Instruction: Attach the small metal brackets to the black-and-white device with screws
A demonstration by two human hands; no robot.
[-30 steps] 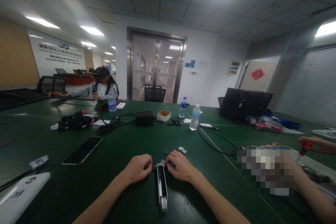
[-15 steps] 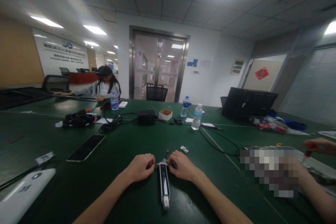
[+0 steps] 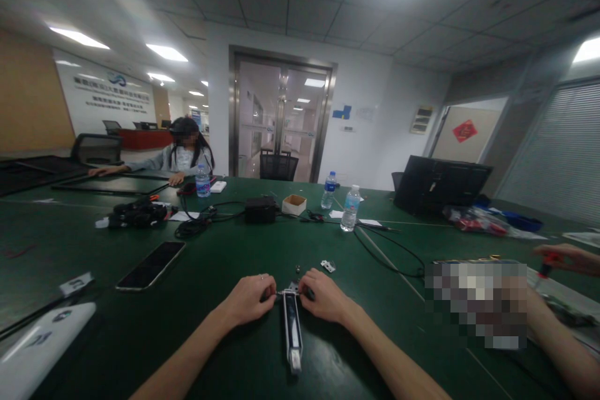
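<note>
A long narrow metal part with a dark slot lies lengthwise on the green table, pointing at me. My left hand and my right hand rest on the table at its far end, one on each side. Both have their fingers pinched on the small metal fitting at that end. A ring shows on my left hand. A small silver bracket and a tiny dark piece lie just beyond my hands.
A black phone lies at left, white labelled cases nearer me. Cables, a black box, a small cardboard box and water bottles sit further back. A co-worker's arm works at right; another person sits far left.
My hands stay pinched on the far end of the metal part. The view has shifted slightly; the co-worker's hand at right moved a little.
</note>
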